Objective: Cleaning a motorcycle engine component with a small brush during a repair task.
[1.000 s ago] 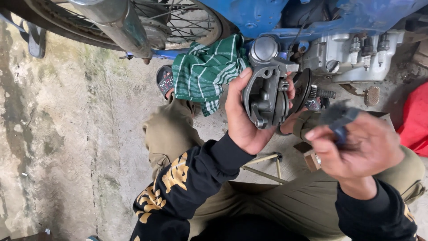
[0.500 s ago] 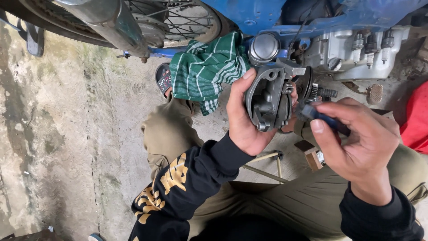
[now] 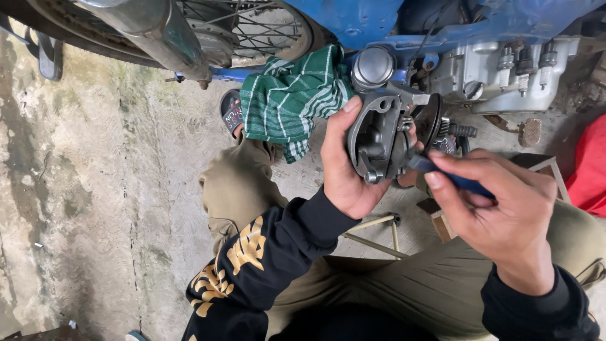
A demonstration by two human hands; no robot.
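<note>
My left hand grips a dark grey metal engine part, a round housing with a toothed disc at its right side, held up in front of the motorcycle engine. My right hand pinches a thin blue-handled tool whose tip touches the right edge of the metal part. A green checked cloth lies draped just left of the part, above my knee.
A blue motorcycle frame spans the top, with a spoked wheel and exhaust pipe at upper left. Worn concrete floor lies to the left. A red object sits at the right edge; a small wooden stool is behind my right hand.
My right hand has moved left and up with the blue tool, bringing its tip against the metal part. My left hand keeps holding the part nearly still.
</note>
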